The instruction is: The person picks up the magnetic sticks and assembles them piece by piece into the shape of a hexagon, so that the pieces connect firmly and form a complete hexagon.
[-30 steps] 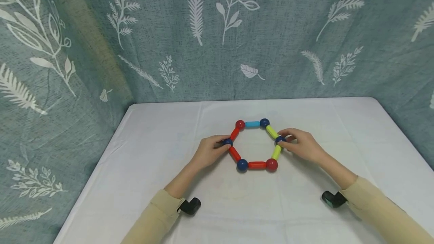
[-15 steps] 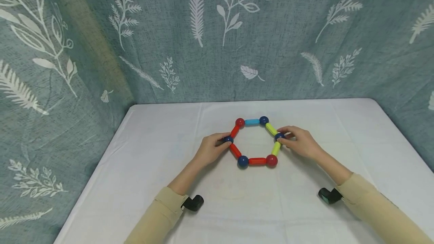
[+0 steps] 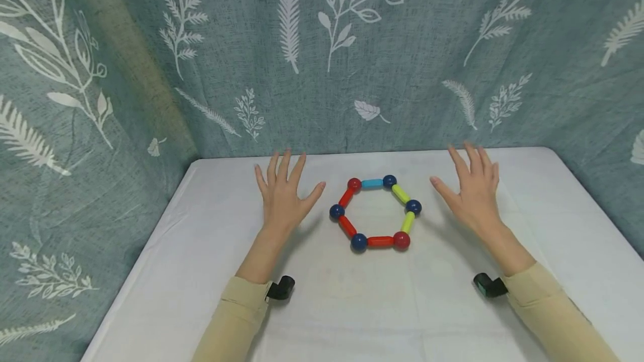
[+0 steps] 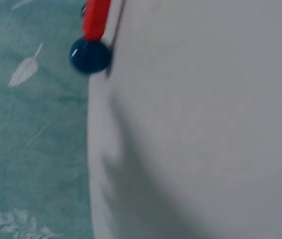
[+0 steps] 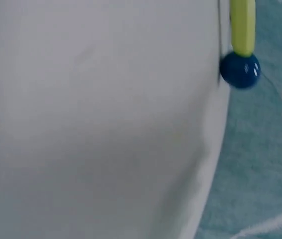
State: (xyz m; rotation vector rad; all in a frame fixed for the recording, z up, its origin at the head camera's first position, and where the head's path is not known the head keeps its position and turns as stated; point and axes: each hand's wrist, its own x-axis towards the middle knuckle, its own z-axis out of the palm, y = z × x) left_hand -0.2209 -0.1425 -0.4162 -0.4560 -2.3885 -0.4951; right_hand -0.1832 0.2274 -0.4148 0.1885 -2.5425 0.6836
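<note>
A six-sided ring of toy rods and balls lies on the white table, joined end to end. Its rods are red, yellow-green and light blue; its balls are dark blue and red. To the left of the ring is my left hand, fingers spread, touching nothing. My right hand is held off on the other side, its fingers straight and apart from the ring. The left wrist view catches a blue ball with a red rod; the right wrist view, a blue ball with a yellow-green rod.
A white cloth covers the table. Behind it and along its sides hangs a green-blue curtain with white leaf prints. Black wrist cameras stick out from both beige sleeves.
Both hands have let go of the blue balls at the ring's left and right corners. They have drawn apart outward and spread their fingers, while the ring stays in place.
</note>
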